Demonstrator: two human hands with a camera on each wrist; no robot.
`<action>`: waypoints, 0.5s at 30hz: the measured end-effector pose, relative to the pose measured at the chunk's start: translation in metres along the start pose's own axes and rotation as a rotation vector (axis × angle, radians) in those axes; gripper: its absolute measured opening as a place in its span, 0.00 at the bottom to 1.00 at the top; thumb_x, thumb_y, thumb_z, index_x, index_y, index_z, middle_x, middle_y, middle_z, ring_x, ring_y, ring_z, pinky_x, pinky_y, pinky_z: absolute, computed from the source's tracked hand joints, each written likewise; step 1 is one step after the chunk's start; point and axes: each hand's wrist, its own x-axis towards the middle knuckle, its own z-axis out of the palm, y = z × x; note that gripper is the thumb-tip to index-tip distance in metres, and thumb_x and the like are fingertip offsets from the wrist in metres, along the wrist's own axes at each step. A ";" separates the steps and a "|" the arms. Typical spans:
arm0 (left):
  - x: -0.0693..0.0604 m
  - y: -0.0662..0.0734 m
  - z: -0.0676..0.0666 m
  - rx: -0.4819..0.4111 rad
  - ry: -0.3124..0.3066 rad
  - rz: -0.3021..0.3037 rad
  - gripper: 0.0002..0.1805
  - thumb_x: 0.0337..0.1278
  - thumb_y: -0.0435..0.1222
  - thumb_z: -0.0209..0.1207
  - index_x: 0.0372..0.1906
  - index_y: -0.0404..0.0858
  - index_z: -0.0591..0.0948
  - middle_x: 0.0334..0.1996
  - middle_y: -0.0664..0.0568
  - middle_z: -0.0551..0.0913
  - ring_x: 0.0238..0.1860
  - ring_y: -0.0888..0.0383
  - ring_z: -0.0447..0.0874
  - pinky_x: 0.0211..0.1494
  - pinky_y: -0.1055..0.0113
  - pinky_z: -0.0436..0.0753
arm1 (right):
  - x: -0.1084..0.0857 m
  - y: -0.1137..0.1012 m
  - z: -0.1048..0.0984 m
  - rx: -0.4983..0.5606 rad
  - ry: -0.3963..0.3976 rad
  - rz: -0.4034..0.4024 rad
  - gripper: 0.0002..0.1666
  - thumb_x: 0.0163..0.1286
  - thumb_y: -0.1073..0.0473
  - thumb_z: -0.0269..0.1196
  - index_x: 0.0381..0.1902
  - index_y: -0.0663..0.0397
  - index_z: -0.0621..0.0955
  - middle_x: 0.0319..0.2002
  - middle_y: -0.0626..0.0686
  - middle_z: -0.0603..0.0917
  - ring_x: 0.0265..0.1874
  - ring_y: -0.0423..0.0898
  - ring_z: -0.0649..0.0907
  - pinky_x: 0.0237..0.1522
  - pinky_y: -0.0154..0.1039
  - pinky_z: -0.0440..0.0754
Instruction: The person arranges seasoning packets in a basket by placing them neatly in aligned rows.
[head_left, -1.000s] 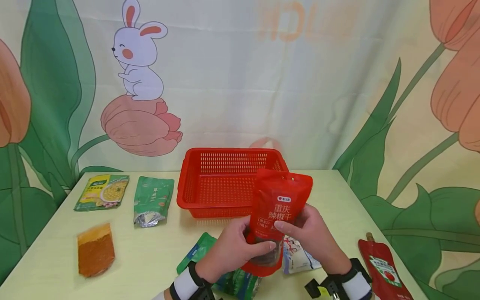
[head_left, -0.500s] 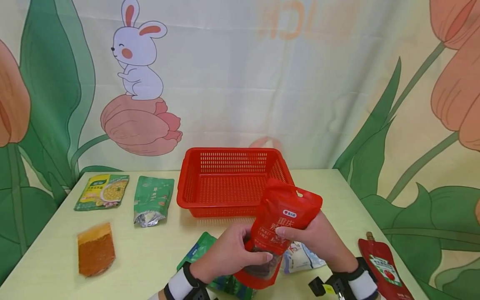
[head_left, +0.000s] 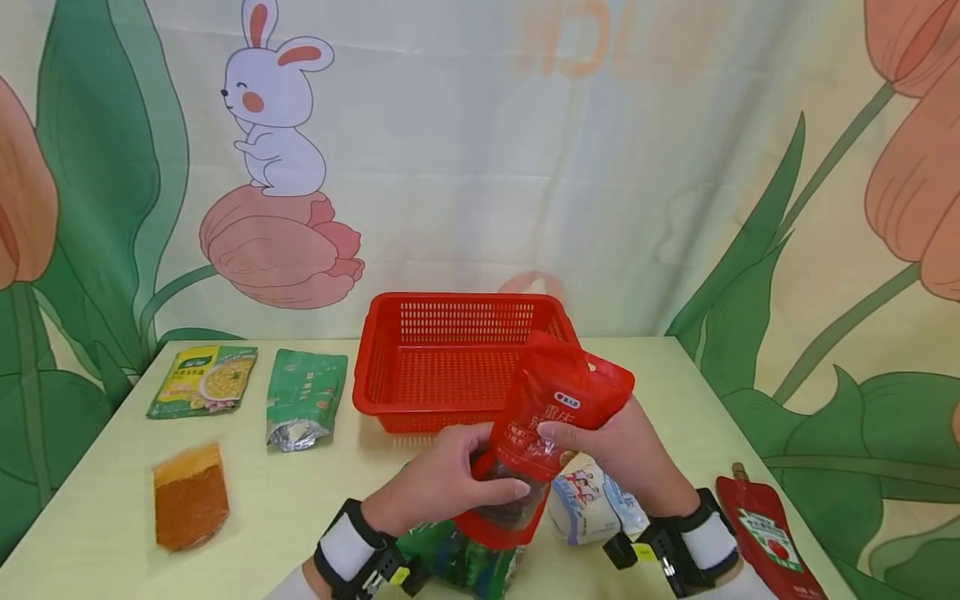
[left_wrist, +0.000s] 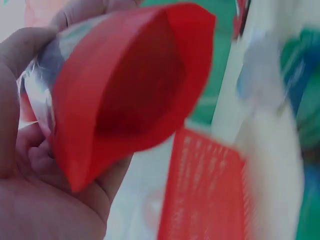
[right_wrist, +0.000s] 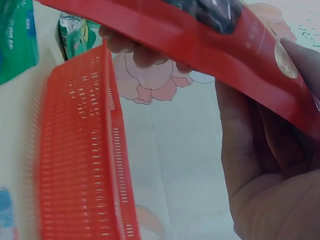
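We find both hands occupied with one red pouch, held raised on the near side of the basket (head_left: 435,412), by its right front corner; from the head view its top overlaps the basket's rim. The left hand (head_left: 446,475) grips the pouch (head_left: 525,454) low, thumb across the front and fingers curled behind. The right hand (head_left: 622,442) pinches its upper right side, thumb likewise on the front. We note the pouch tilted, top leaning right, with dark contents showing through a clear window. Nearer us than the basket lie a green packet (head_left: 457,554), partly covered by the pouch, and a white packet (head_left: 588,504). Left of the basket are a green pouch (head_left: 306,396), just beside it, then a yellow packet (head_left: 206,379), with a brown packet (head_left: 190,504) nearer us. Well right of the basket lies a sauce pouch (head_left: 768,533).
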 end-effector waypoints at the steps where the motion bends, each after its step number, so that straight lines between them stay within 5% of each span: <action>1: 0.001 0.000 -0.005 0.030 0.013 0.009 0.27 0.60 0.50 0.71 0.63 0.53 0.79 0.54 0.60 0.87 0.51 0.58 0.86 0.56 0.60 0.86 | 0.003 -0.002 0.000 0.000 0.009 -0.011 0.44 0.60 0.49 0.77 0.69 0.40 0.67 0.62 0.50 0.80 0.60 0.56 0.81 0.52 0.50 0.88; 8: 0.008 -0.005 -0.046 0.279 0.122 0.056 0.31 0.51 0.52 0.75 0.62 0.53 0.81 0.51 0.62 0.88 0.49 0.60 0.88 0.53 0.62 0.88 | 0.035 -0.012 -0.012 0.012 0.135 -0.123 0.41 0.64 0.48 0.74 0.70 0.41 0.67 0.63 0.50 0.78 0.62 0.52 0.79 0.50 0.46 0.88; 15: 0.016 -0.023 -0.074 0.664 0.224 -0.068 0.35 0.45 0.48 0.80 0.61 0.45 0.82 0.51 0.55 0.89 0.52 0.55 0.87 0.56 0.56 0.87 | 0.075 -0.012 -0.028 0.014 0.286 -0.153 0.43 0.62 0.41 0.74 0.68 0.43 0.68 0.62 0.51 0.79 0.60 0.51 0.80 0.47 0.40 0.89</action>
